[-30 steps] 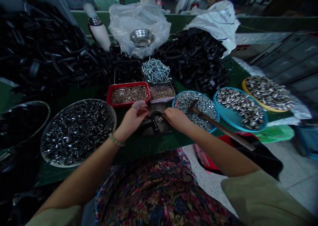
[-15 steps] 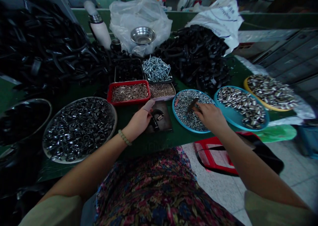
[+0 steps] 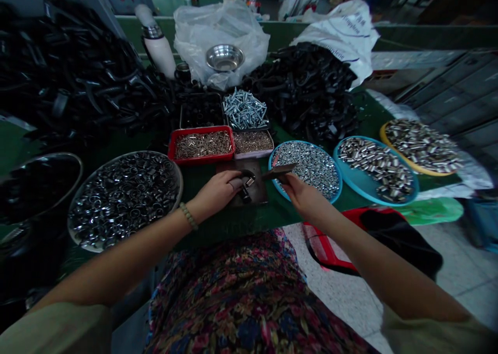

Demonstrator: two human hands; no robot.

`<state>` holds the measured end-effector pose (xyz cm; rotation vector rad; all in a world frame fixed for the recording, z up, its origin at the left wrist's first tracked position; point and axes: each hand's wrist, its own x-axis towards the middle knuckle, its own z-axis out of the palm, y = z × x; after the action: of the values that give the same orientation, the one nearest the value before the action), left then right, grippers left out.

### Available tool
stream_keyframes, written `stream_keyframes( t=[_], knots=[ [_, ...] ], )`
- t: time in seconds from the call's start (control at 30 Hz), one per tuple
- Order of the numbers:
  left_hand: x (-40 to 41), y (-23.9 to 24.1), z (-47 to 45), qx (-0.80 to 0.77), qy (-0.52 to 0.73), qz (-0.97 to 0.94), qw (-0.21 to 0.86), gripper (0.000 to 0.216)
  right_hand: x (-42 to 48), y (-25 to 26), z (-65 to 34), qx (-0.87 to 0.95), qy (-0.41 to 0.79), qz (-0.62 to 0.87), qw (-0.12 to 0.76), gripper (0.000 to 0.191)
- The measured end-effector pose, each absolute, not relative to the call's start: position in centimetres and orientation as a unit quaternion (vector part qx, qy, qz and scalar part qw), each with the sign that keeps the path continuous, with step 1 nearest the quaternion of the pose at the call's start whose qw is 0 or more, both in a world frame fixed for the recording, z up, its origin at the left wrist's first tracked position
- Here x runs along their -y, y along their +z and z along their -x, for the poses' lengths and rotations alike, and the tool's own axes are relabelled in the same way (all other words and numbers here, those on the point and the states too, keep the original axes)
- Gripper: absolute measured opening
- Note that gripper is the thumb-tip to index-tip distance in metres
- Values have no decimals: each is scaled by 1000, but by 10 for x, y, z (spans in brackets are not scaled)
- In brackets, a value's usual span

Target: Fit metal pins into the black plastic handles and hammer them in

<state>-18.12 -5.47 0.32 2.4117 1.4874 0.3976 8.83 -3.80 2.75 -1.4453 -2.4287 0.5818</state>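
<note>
My left hand (image 3: 221, 192) is closed on a black curved clamp part (image 3: 246, 192) over a dark metal plate (image 3: 257, 194). A small shiny metal piece (image 3: 251, 181) sits at the part's curved end. My right hand (image 3: 301, 193) grips a dark, narrow, hammer-like tool (image 3: 280, 171) at the near left edge of a blue tray (image 3: 339, 194) of small silver pieces (image 3: 315, 167). The tool's tapered end points left, toward the black part, with a gap between them. My fingers hide part of the tool, so its exact kind is unclear.
A red tray (image 3: 171, 149) of thin metal pins and a container of bright screws (image 3: 246, 110) stand behind the plate. Black rings fill a round tray (image 3: 181, 188) at left. Another blue tray (image 3: 360, 190) and a yellow tray (image 3: 389, 141) hold metal cylinders. Black parts (image 3: 311, 89) are heaped behind.
My right hand has moved left with the tool, from over the small silver pieces toward the black part. My left fingers have lowered and closed around the black part.
</note>
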Motion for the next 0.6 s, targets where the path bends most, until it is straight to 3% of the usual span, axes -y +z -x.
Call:
stream_keyframes(
  t=[0.13,0.23,0.4,0.47,0.6],
  knots=[
    [70,-7,192,-522,159,-832,95,35,39,33,-62,843,221,463,161,38],
    [71,-10,195,-532,173,-820,121,42,34,33,-54,853,215,458,126,37],
    [65,-16,197,-569,270,-756,178,77,38,37,-30,862,209,443,131,39],
    [66,-16,196,-569,277,-757,163,74,39,37,-25,868,219,433,103,38],
    [76,-11,189,-529,177,-823,102,45,35,29,-53,847,169,498,77,37]
  ],
)
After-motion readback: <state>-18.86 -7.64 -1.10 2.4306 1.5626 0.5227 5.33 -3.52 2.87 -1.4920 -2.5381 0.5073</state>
